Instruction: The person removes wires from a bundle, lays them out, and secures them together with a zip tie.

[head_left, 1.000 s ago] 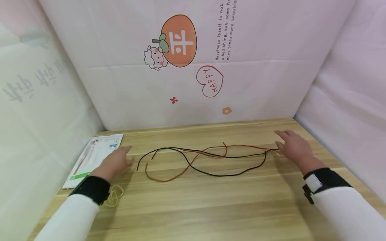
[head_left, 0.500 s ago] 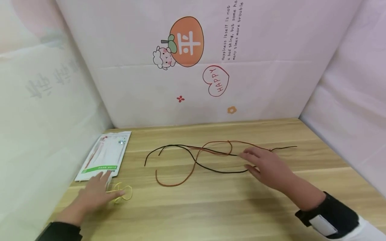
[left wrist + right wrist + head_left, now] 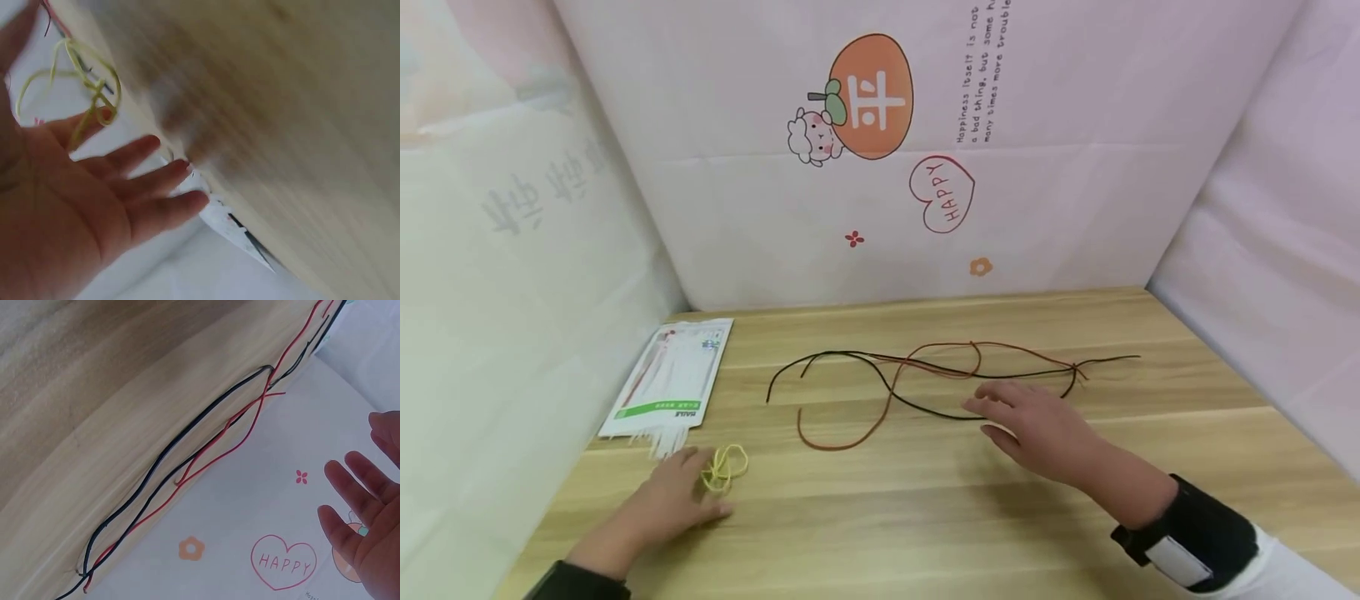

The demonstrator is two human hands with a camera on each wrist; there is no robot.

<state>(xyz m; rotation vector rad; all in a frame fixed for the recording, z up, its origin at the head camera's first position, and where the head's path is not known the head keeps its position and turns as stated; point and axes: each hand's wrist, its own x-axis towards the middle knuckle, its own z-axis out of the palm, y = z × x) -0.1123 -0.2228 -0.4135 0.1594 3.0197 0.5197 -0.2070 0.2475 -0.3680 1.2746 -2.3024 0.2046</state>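
A small tangle of thin yellow cord or bands (image 3: pixel 724 471) lies on the table at the left. My left hand (image 3: pixel 662 510) is right beside it, thumb and fingers spread; the left wrist view has the yellow strands (image 3: pixel 95 87) between thumb and index finger, not pinched. Whether a finger touches them I cannot tell. Black wires (image 3: pixel 940 415) and red wires (image 3: pixel 842 448) cross one another across the middle of the table. Over their near right part hovers my right hand (image 3: pixel 1048 432), fingers loosely extended and holding nothing. It hides a stretch of black wire.
A white packet with a green stripe (image 3: pixel 662 408) lies flat at the back left. Thin white strips (image 3: pixel 667 440) stick out from its near end, close to my left fingers. White printed cloth walls (image 3: pixel 760 242) bound the wooden tabletop (image 3: pixel 880 533) at left, back and right.
My right hand has left the right end of the wires and moved left and nearer. My left hand has come back from beside the packet to the yellow tangle. The view shifted slightly.
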